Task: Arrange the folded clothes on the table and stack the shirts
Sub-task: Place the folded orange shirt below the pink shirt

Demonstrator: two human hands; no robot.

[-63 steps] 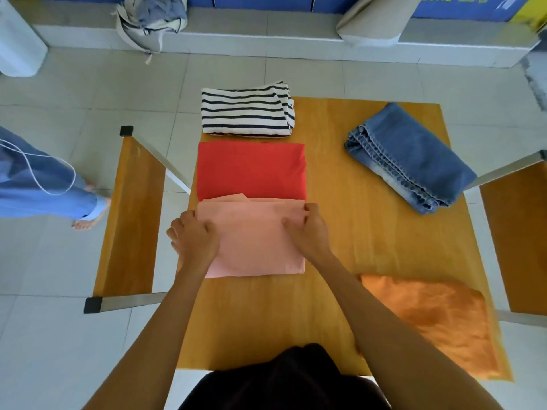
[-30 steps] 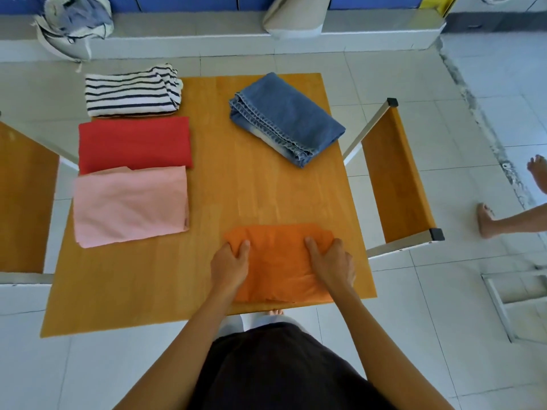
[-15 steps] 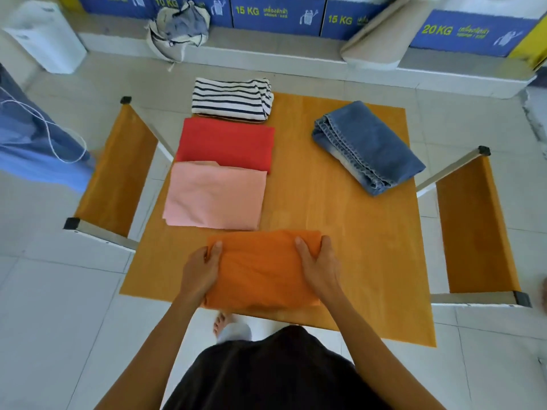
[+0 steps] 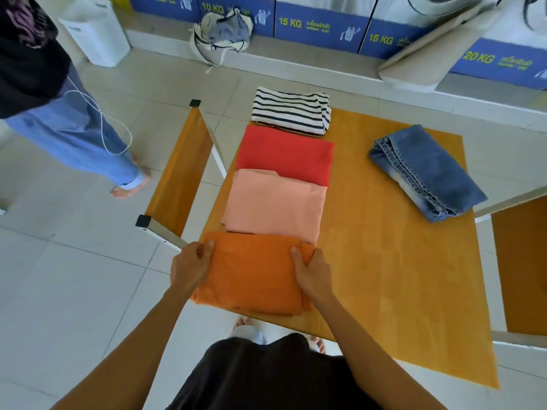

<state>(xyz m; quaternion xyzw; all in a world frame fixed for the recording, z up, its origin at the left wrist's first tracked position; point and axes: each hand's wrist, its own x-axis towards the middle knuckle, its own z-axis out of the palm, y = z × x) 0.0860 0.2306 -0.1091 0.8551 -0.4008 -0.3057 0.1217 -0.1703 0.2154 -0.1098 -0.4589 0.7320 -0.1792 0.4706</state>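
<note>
Biggest risk, as a judgement: the orange folded garment (image 4: 254, 273) slipping off the near left corner of the wooden table (image 4: 384, 276), since its left and near edges already lie at or just past the rim there; a small pull toward the body or leftward could drag the fold over the edge and open it up. Next risk: bunching of the layers, with the left hand (image 4: 189, 266) gripping the left edge, fingers curled round the cloth with the thumb on top, and the right hand (image 4: 313, 272) pressing the right edge, fingers bent and partly tucked at the fold; uneven pushing from the two sides could wrinkle the middle. Lesser risk: nudging the pink folded shirt (image 4: 275, 204), which touches the far edge of the orange piece, and through it the red folded shirt (image 4: 285, 153) and the striped folded shirt (image 4: 291, 112), all laid edge to edge in one column along the left side. No stack yet. Folded jeans (image 4: 426, 173) well apart on the far right, out of harm's way. Smooth, bare tabletop, likely slippery under cloth. Drop-leaf panels (image 4: 180, 170) hanging at both sides. Pale tiled floor (image 4: 88, 276) around, blue-fronted laundry machines (image 4: 319, 28) along the far wall, a bag of clothes (image 4: 222, 34) on the ledge, a white bin (image 4: 94, 34), and another person's legs (image 4: 77, 134) at the left.
</note>
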